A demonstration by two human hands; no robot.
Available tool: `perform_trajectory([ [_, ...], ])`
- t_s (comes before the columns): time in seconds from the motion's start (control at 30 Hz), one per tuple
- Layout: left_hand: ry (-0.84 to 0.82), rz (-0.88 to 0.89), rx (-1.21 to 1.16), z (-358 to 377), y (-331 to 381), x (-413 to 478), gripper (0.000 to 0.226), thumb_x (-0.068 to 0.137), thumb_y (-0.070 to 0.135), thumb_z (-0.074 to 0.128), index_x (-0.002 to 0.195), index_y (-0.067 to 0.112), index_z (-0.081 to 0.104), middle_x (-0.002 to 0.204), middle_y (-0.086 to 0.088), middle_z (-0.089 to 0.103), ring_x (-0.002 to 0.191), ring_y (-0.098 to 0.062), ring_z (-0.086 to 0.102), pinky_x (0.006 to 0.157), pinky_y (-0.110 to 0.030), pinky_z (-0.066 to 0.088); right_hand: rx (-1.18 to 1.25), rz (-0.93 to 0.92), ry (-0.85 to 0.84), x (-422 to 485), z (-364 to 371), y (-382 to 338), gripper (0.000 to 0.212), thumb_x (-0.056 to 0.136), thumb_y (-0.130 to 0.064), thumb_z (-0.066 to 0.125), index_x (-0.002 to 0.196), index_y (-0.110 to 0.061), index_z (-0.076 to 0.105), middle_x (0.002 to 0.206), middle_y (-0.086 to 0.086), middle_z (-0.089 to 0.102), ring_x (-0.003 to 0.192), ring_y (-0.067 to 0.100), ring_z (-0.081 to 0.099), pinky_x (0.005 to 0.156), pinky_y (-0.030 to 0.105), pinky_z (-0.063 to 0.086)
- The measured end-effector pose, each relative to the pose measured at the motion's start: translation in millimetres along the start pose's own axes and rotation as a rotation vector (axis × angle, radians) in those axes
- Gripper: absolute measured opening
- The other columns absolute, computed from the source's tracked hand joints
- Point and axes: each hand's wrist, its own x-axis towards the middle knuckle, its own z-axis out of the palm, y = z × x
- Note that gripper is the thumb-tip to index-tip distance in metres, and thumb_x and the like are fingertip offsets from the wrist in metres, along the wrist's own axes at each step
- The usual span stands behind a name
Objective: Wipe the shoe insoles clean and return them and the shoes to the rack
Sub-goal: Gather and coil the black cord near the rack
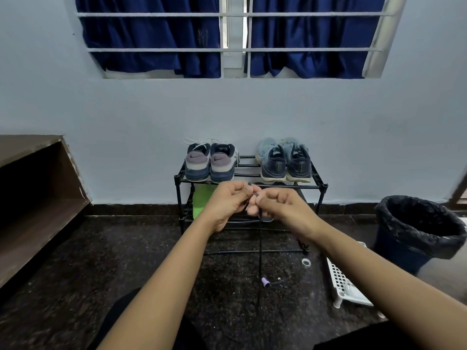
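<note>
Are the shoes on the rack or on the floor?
On the rack: the grey pair and blue pair sit on its top shelf.

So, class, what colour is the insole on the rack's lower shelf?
The insole is bright green, seen best in the head view.

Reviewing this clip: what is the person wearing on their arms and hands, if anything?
The left hand and right hand are ungloved, and no ring, watch or bracelet shows. Both arms are bare all the way to the bottom edge of the picture, with no sleeves in view.
</note>
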Motion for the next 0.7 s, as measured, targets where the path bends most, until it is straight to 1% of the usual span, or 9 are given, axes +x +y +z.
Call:
perform_trajectory([
  [0.07, -0.094, -0.029, 0.074, 3.2, -0.9, -2.5, 0.018, 0.099, 0.012, 0.052, 0.099, 0.002, 0.067, 0.086, -0.006, 0.07, 0.087, -0.02, 0.066, 0.082, -0.033, 0.052, 0.103, -0.016, 0.095, 1.6, -3.9, -7.8, 0.011, 0.09, -0.01, 0.059, 0.088, -0.002, 0.067, 0.076, 0.011, 0.068, 0.065, 0.01, 0.058, 0.062, 0.017, 0.045],
  [0.1, -0.14, -0.054, 0.099, 4.8, -1.4, -4.0, 0.022, 0.1, 0.014, 0.051, 0.107, -0.001, 0.065, 0.095, -0.01, 0.07, 0.094, -0.022, 0.067, 0.087, -0.036, 0.053, 0.137, -0.008, 0.137, 2.2, -6.6, -10.1, 0.011, 0.088, -0.013, 0.061, 0.086, -0.006, 0.069, 0.076, 0.011, 0.068, 0.067, 0.014, 0.058, 0.065, 0.021, 0.044],
  [0.13, -0.183, -0.08, 0.105, 7.0, -2.2, -5.8, 0.023, 0.1, 0.015, 0.05, 0.109, -0.001, 0.064, 0.098, -0.012, 0.071, 0.096, -0.021, 0.069, 0.091, -0.039, 0.052, 0.161, 0.008, 0.174, 2.7, -9.1, -12.4, 0.012, 0.088, -0.014, 0.06, 0.085, -0.009, 0.07, 0.077, 0.009, 0.069, 0.07, 0.016, 0.059, 0.069, 0.025, 0.043],
  [0.27, -0.303, -0.165, 0.052, 10.8, -2.0, -12.5, 0.015, 0.1, 0.007, 0.048, 0.096, 0.005, 0.063, 0.088, -0.01, 0.073, 0.09, -0.019, 0.071, 0.097, -0.044, 0.048, 0.314, 0.073, 0.304, 7.0, -21.7, -18.2, 0.017, 0.094, -0.011, 0.051, 0.089, -0.011, 0.067, 0.079, 0.002, 0.073, 0.074, 0.012, 0.066, 0.079, 0.028, 0.045],
  [0.3, -0.334, -0.178, 0.037, 10.5, -0.7, -14.1, 0.017, 0.1, 0.006, 0.048, 0.094, 0.005, 0.063, 0.087, -0.009, 0.073, 0.09, -0.021, 0.071, 0.097, -0.043, 0.048, 0.369, 0.096, 0.339, 8.4, -25.3, -19.1, 0.017, 0.094, -0.013, 0.051, 0.089, -0.012, 0.067, 0.078, 0.0, 0.073, 0.074, 0.01, 0.066, 0.077, 0.026, 0.046],
  [0.4, -0.408, -0.214, 0.013, 8.9, 2.4, -17.9, 0.019, 0.1, 0.005, 0.047, 0.094, 0.005, 0.065, 0.087, -0.008, 0.074, 0.093, -0.023, 0.071, 0.091, -0.037, 0.053, 0.594, 0.219, 0.433, 12.2, -36.5, -17.0, 0.012, 0.094, -0.016, 0.052, 0.089, -0.016, 0.063, 0.073, -0.006, 0.072, 0.068, 0.005, 0.065, 0.06, 0.018, 0.049],
  [0.47, -0.436, -0.224, -0.006, 8.3, 5.5, -21.5, 0.02, 0.1, 0.006, 0.045, 0.098, 0.003, 0.065, 0.089, -0.01, 0.073, 0.093, -0.025, 0.071, 0.089, -0.038, 0.054, 0.685, 0.322, 0.46, 14.1, -43.7, -11.4, 0.012, 0.093, -0.017, 0.053, 0.087, -0.018, 0.063, 0.069, -0.007, 0.07, 0.062, 0.004, 0.064, 0.054, 0.017, 0.049],
  [0.6, -0.452, -0.263, 0.046, 5.9, 9.2, -25.2, 0.021, 0.1, 0.005, 0.046, 0.1, 0.001, 0.067, 0.094, -0.013, 0.073, 0.091, -0.024, 0.071, 0.08, -0.033, 0.059, 0.729, 0.487, 0.427, 17.8, -54.0, -2.8, 0.016, 0.091, -0.016, 0.055, 0.077, -0.018, 0.062, 0.061, -0.009, 0.064, 0.055, 0.004, 0.061, 0.056, 0.019, 0.045],
  [0.7, -0.459, -0.305, 0.13, 3.8, 10.3, -25.7, 0.023, 0.101, 0.005, 0.045, 0.102, 0.0, 0.067, 0.096, -0.016, 0.071, 0.089, -0.024, 0.07, 0.084, -0.036, 0.059, 0.789, 0.484, 0.421, 20.1, -60.3, -2.9, 0.016, 0.087, -0.014, 0.057, 0.072, -0.017, 0.06, 0.054, -0.009, 0.057, 0.046, 0.002, 0.053, 0.057, 0.018, 0.039],
])
